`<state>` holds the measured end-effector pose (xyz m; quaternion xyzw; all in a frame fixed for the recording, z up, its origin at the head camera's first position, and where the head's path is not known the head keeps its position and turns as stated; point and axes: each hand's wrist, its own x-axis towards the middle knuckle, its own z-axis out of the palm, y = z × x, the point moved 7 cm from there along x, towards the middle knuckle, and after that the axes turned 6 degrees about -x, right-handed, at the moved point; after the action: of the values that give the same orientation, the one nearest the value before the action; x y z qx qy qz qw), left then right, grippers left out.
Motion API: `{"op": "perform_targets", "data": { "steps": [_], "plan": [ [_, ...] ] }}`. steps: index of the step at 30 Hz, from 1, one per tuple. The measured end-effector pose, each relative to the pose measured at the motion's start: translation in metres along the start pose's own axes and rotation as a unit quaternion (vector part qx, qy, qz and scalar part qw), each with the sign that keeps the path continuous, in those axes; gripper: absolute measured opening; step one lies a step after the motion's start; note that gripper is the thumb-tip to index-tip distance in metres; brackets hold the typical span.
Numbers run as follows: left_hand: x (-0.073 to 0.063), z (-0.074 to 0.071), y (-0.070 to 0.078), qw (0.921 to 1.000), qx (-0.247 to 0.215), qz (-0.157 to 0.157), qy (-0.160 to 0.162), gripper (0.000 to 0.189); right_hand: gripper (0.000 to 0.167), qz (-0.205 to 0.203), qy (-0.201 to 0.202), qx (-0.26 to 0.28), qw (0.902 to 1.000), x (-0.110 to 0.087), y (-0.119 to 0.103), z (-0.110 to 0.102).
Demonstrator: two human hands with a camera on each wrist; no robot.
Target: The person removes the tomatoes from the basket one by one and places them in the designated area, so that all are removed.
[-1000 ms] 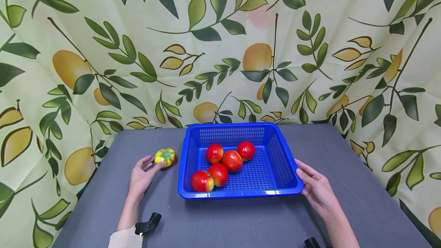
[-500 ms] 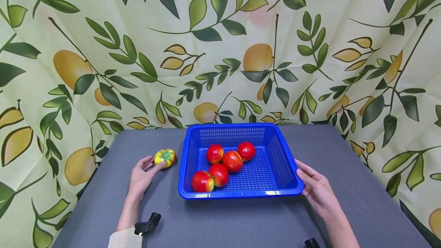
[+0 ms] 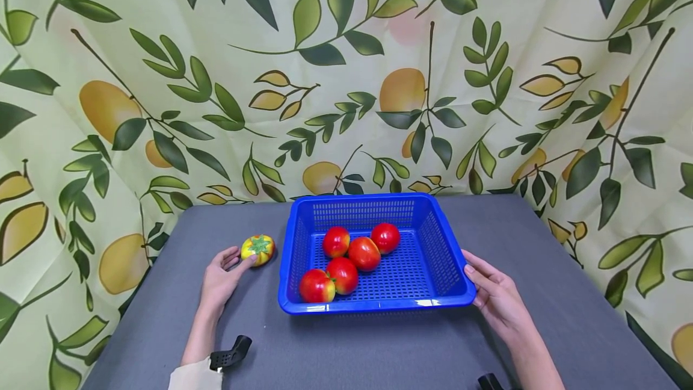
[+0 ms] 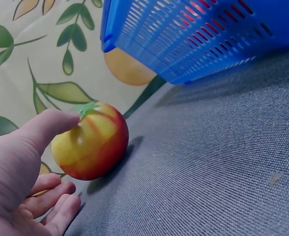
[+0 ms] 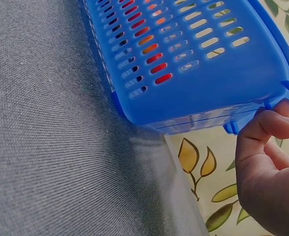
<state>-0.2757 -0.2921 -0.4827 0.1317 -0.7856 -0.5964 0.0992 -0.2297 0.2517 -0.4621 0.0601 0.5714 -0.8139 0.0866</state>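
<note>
In the head view, a yellow-and-red tomato [image 3: 257, 250] with a green star-shaped top sits on the grey table. Beside it is my left hand [image 3: 221, 278]. The thumb lies against the tomato's top edge, while the loosely bent fingers [image 4: 61, 209] stay below and beside it, not wrapped round it in the left wrist view. A blue plastic basket [image 3: 379, 304] stands in the middle, holding several shiny red tomato-like fruits [image 3: 364, 254]. My right hand [image 3: 500, 300] grips the basket's right rim near its front corner, thumb and fingers pinching the edge in the right wrist view.
The grey cloth-covered table [image 3: 346, 354] runs back to a patterned curtain [image 3: 346, 107] with leaves and yellow fruit, which also closes in both sides. Black wrist mounts [image 3: 231, 352] are strapped to the forearms.
The view has shifted very slightly. Both hands, the tomato and the basket otherwise stay where they were.
</note>
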Motion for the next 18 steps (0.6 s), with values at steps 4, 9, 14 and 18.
{"op": "perform_targets", "data": {
  "steps": [4,9,14,18],
  "plan": [
    [-0.001,0.001,0.000,1.0000,0.004,-0.001,0.000,0.082,0.033,0.001,0.001,-0.001,1.0000,-0.001,0.000,-0.001],
    [-0.002,0.003,0.001,0.9999,0.009,-0.007,-0.009,0.080,0.032,0.003,0.003,0.002,1.0000,-0.001,0.000,-0.003],
    [-0.006,-0.001,0.017,0.9999,0.006,0.007,-0.012,0.077,0.033,-0.005,0.003,-0.002,1.0000,-0.001,0.000,-0.003],
    [-0.017,-0.004,0.051,0.9982,0.009,0.058,0.010,0.067,0.034,-0.010,-0.001,-0.004,0.9999,0.001,0.000,-0.001]
  ]
}}
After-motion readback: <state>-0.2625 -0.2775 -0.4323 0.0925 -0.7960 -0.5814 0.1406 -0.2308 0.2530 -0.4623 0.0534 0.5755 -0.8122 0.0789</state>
